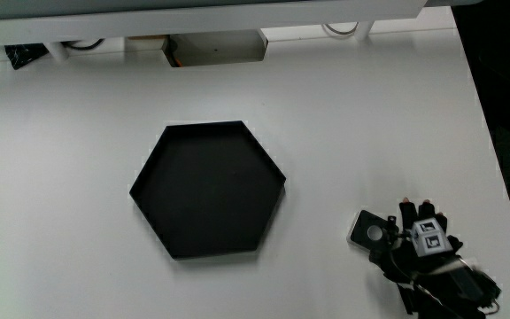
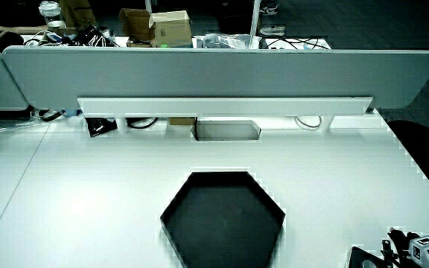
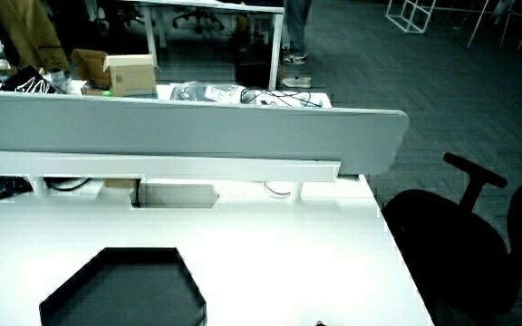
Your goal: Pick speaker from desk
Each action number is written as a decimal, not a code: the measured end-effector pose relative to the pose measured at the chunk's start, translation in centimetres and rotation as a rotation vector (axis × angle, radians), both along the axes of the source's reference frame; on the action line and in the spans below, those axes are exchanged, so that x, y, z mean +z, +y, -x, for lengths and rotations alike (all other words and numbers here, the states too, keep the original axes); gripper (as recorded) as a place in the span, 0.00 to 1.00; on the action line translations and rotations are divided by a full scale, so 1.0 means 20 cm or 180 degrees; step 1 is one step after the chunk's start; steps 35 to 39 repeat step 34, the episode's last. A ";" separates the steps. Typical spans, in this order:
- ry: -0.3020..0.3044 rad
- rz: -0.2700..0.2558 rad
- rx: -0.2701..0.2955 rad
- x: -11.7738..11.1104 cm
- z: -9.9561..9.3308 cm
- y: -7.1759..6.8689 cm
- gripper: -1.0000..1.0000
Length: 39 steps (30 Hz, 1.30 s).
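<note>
The speaker [image 1: 369, 232] is a small flat black block with a pale round face, lying on the white desk [image 1: 343, 124] near the edge closest to the person. The gloved hand [image 1: 421, 241] with its patterned cube rests right beside the speaker, touching its side, fingers stretched out away from the person and holding nothing. In a side view only a corner of the speaker [image 2: 364, 257] and the hand [image 2: 415, 251] with its cube show at the picture's edge.
A black hexagonal tray [image 1: 149, 182] sits mid-desk, farther from the person than the speaker; both side views show the tray [image 2: 171, 216] [image 3: 62, 294]. A grey partition [image 2: 214, 74] with a cable slot bounds the desk. A black chair [image 3: 460, 244] stands off the desk's edge.
</note>
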State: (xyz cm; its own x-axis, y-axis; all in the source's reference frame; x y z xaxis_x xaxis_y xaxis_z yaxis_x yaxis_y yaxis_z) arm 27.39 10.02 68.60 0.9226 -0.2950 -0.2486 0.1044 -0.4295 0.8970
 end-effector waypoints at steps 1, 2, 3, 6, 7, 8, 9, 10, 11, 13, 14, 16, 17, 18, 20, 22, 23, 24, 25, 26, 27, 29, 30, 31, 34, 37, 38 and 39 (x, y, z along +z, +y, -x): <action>-0.0009 0.0012 -0.0048 -0.02 0.03 -0.01 0.50; -0.0038 0.0183 -0.0038 0.01 0.03 0.00 0.50; 0.0065 0.0330 0.0000 0.05 0.01 0.01 0.50; 0.0197 0.0563 0.0036 0.12 -0.01 0.04 0.50; 0.0103 0.0413 -0.0035 0.08 0.00 0.04 0.50; 0.0178 0.0608 0.0033 0.11 -0.02 0.05 0.50; 0.0150 0.0647 0.0048 0.13 -0.02 0.06 0.54; 0.0017 0.0633 0.0023 0.12 -0.01 0.07 0.58; 0.0146 0.0765 0.0041 0.15 -0.01 0.09 0.62; 0.0231 0.0584 -0.0125 0.16 0.02 0.10 0.69; 0.0288 0.0358 -0.0195 0.13 0.04 0.10 0.73; 0.0405 0.0072 -0.0380 0.10 0.08 0.10 0.81; 0.0421 0.0002 -0.0372 0.10 0.07 0.11 0.85; 0.0429 -0.0016 -0.0373 0.10 0.06 0.12 0.88; 0.0461 -0.0058 -0.0363 0.09 0.05 0.14 0.96; 0.0378 -0.0001 -0.0295 0.11 0.02 0.16 1.00; 0.0446 -0.0062 -0.0302 0.09 0.01 0.16 1.00; 0.0391 -0.0059 -0.0214 0.10 0.00 0.17 1.00; 0.0279 -0.0197 -0.0233 0.06 0.01 0.16 1.00; 0.0264 -0.0181 -0.0183 0.07 -0.01 0.16 1.00; 0.0161 -0.0309 -0.0174 0.02 0.01 0.15 1.00; 0.0093 -0.0501 -0.0175 -0.02 0.04 0.11 1.00; 0.0051 -0.0717 -0.0234 -0.07 0.07 0.08 1.00; 0.0016 -0.0836 -0.0218 -0.10 0.10 0.05 1.00; 0.0004 -0.1034 -0.0325 -0.19 0.21 -0.02 1.00; 0.0004 -0.1034 -0.0325 -0.19 0.21 -0.02 1.00; 0.0004 -0.1034 -0.0325 -0.19 0.21 -0.02 1.00; 0.0004 -0.1034 -0.0325 -0.19 0.21 -0.02 1.00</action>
